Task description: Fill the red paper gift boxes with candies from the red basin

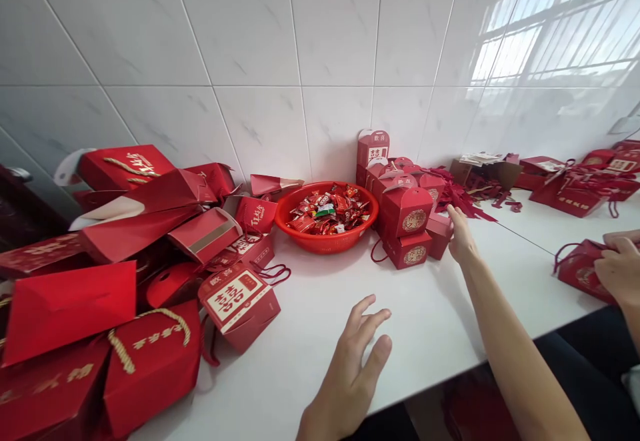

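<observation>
My left hand (355,361) hovers over the white table's front part, fingers apart and slightly curled, with nothing in it. Reaching forward, my right hand (461,237) is beside a small red box (439,233) at the right end of a cluster of boxes. Its visible fingers look extended; whether they touch that box I cannot make out. In the cluster, one red gift box with a round gold emblem (414,219) sits on top of another (410,253). Left of them stands an orange-red plastic basin (327,244) filled with wrapped sweets (327,211).
Red gift boxes (155,354), some with rope handles, are heaped on the left. Dark red ribbons (463,194) lie behind my right hand, near an open box (487,171). At the right, another person's hands (617,264) hold a red box (583,271). A tiled wall (335,47) borders the table.
</observation>
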`<state>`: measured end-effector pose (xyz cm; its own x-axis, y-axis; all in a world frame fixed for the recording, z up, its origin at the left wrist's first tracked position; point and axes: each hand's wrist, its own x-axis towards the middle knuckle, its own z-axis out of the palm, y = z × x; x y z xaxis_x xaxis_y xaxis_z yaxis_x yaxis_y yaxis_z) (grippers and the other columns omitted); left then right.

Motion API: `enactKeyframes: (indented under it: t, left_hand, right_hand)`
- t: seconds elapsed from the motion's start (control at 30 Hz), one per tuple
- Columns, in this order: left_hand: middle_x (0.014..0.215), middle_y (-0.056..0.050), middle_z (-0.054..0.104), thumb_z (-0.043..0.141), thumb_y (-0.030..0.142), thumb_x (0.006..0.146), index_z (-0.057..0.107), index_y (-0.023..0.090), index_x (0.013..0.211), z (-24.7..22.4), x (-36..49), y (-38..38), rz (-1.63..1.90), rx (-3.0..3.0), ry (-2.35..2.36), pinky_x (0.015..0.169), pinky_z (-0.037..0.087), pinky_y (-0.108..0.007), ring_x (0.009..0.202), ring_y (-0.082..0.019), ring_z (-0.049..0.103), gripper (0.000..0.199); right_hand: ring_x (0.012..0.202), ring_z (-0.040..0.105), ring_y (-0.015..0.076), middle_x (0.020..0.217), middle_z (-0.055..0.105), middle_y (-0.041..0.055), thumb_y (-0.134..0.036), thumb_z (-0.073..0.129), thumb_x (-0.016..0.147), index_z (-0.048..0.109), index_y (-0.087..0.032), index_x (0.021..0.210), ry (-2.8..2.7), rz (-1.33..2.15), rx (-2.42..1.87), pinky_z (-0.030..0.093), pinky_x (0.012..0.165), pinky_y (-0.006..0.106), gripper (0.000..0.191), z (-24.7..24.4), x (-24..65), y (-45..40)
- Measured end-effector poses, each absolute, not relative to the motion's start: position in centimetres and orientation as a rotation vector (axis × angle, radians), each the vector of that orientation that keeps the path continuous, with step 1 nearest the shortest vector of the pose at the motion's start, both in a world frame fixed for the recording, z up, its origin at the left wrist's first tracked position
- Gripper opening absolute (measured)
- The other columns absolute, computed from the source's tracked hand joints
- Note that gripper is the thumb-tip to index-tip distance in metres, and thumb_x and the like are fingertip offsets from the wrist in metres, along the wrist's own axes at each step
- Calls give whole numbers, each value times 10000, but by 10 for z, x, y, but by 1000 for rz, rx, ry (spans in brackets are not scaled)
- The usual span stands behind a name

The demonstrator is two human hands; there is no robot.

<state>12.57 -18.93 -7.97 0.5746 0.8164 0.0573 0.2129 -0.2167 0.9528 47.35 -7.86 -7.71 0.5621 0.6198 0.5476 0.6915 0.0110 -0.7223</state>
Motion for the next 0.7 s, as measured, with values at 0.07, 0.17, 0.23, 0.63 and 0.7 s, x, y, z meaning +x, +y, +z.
enactKeyframes:
  t: [0.07, 0.17, 0.23, 0.63, 0.7]
  left_hand:
    - [1613, -41, 342, 426, 531, 1009, 589, 356, 1379, -80, 117, -186, 755, 1750, 892, 1228, 290, -488, 1475, -275, 360, 440]
    - [1597, -44, 373, 439, 507, 1010, 601, 349, 1362, -81, 99, -180, 866, 1773, 977, 1221, 305, -488, 1470, -268, 368, 418]
    - [1573, -52, 411, 451, 492, 1009, 619, 339, 1341, -82, 87, -175, 974, 1775, 1035, 1198, 348, -481, 1452, -267, 395, 402]
    - [1370, -59, 608, 526, 414, 988, 697, 307, 1198, -86, 54, -163, 1318, 1812, 1247, 1051, 513, -410, 1304, -254, 560, 291]
    - [1364, -54, 614, 532, 402, 985, 698, 309, 1187, -87, 55, -162, 1338, 1831, 1260, 1038, 521, -401, 1292, -250, 571, 278]
  right_hand:
    - [1109, 630, 241, 1298, 599, 104, -369, 621, 969, 582, -180, 1301, -1072, -5, -1631, 554, 921, 445, 384, -82, 472, -73]
    - [1220, 589, 274, 1383, 559, 118, -337, 589, 935, 520, -234, 1395, -978, 102, -1593, 543, 967, 445, 476, -93, 473, -76]
    - [1343, 506, 300, 1453, 514, 114, -282, 631, 797, 462, -263, 1448, -932, 185, -1543, 501, 1045, 437, 673, -100, 476, -81]
    - [1409, 415, 378, 1585, 324, 201, -470, 822, 528, 271, -227, 1530, -1101, 455, -1523, 463, 1075, 472, 1169, -88, 509, -88]
    - [1323, 486, 394, 1534, 373, 227, -532, 825, 516, 304, -200, 1508, -1018, 316, -1615, 476, 1044, 491, 1169, -90, 506, -90]
